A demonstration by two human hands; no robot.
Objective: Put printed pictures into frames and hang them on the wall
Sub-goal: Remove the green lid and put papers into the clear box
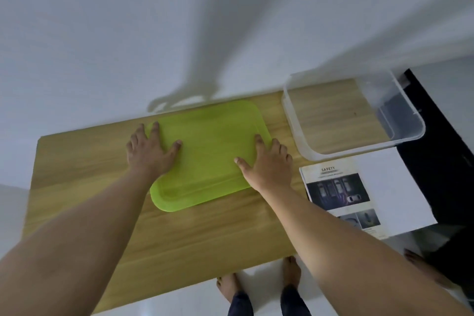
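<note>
A lime-green flat lid (209, 154) with rounded corners lies on the wooden table (179, 238). My left hand (150, 152) rests flat on its left edge with the fingers spread. On its right edge my right hand (268, 164) lies flat, fingers straight and thumb on the green surface. A printed picture sheet (341, 195) headed "SAFETY", with dark car photos, sits at the table's right edge on top of white paper (392, 187). No picture frame is in view.
A clear plastic box (413, 123) without contents stands at the table's back right. A white wall (179, 20) rises right behind the table. A black object (441, 141) stands to the right. My bare feet (291, 273) are at the near edge; another person's foot (420, 263) is at right.
</note>
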